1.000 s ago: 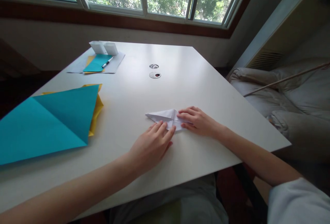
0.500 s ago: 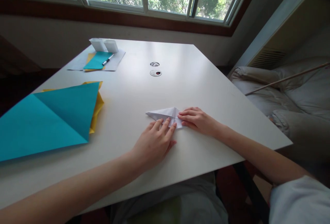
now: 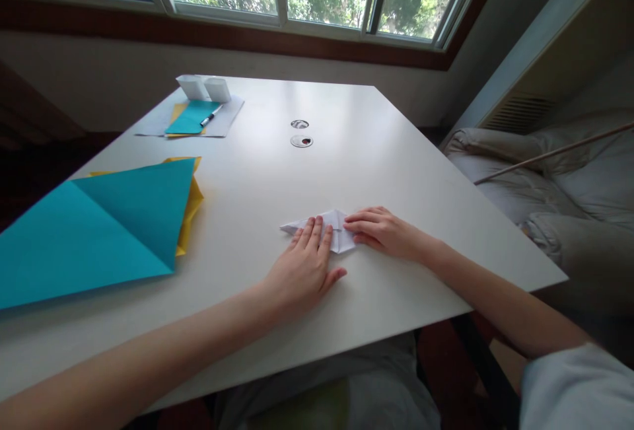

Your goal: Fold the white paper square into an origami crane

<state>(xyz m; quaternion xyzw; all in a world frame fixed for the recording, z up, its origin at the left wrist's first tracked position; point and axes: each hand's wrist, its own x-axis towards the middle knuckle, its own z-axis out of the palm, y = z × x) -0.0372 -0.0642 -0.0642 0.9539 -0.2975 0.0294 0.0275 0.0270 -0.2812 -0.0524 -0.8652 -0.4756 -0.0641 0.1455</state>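
A small piece of folded white paper [image 3: 341, 240] lies on the table, with a narrow point towards the left and a wider part at the right. My left hand [image 3: 304, 265] rests flat on its middle, fingers stretched out and thumb apart, covering part of the folds. At the paper's right edge, my right hand [image 3: 379, 232] holds it between fingers and thumb, the fingers close together.
A large folded teal sheet [image 3: 113, 232] lies at the left over yellow paper [image 3: 191, 218]. Farther back are white paper boxes [image 3: 218, 90], small teal paper [image 3: 193, 118] and a pen [image 3: 211, 115]. Round metal discs [image 3: 301, 141] sit mid-table [image 3: 247, 172].
My left hand has moved slightly forward and its fingers now lie flatter over the paper. The raised fold is pressed down. My right hand stays at the right edge.
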